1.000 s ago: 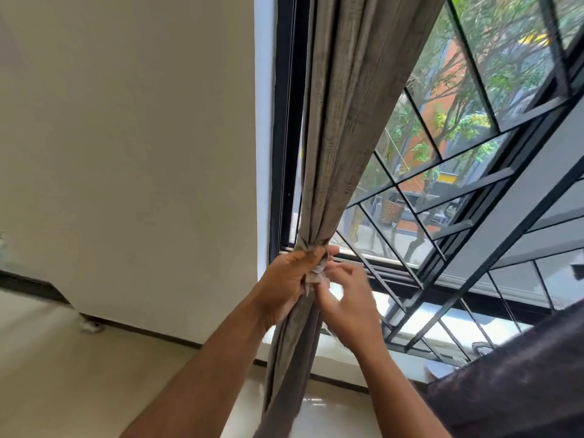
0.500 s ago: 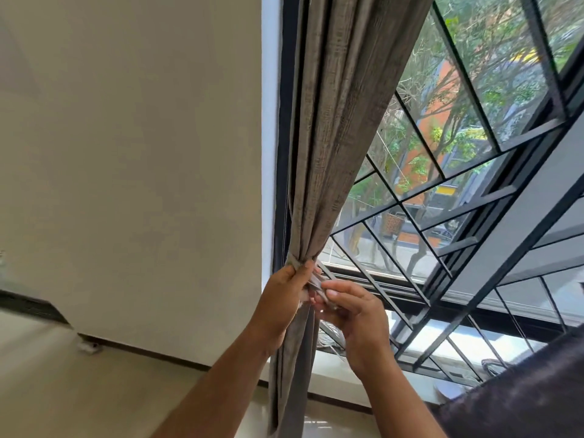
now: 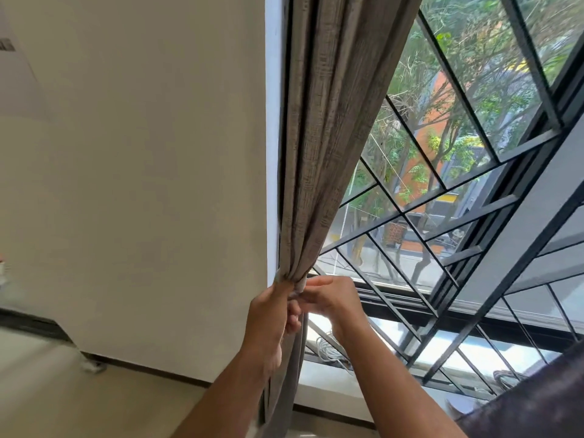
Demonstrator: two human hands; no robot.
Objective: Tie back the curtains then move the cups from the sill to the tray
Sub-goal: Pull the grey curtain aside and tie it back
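A grey-brown curtain (image 3: 328, 137) hangs at the left side of the window, bunched tight at waist height. A pale tie-back band (image 3: 299, 284) wraps the bunch there. My left hand (image 3: 271, 314) grips the gathered curtain and band from the left. My right hand (image 3: 331, 300) pinches the band's end against the bunch from the right. A white sill (image 3: 331, 390) runs below the window. A pale rounded object (image 3: 458, 410), possibly a cup, shows at the sill's far right, mostly hidden. No tray is in view.
A black window frame with diagonal metal bars (image 3: 448, 248) fills the right. A coil of white cable (image 3: 328, 349) lies behind the bars. A cream wall (image 3: 142, 184) stands to the left with a dark skirting. Dark fabric (image 3: 531, 403) covers the lower right corner.
Both hands have stayed on the bunched curtain while the right hand's fingers worked the band. The view has tilted and shifted, so the bunch sits closer to the wall edge.
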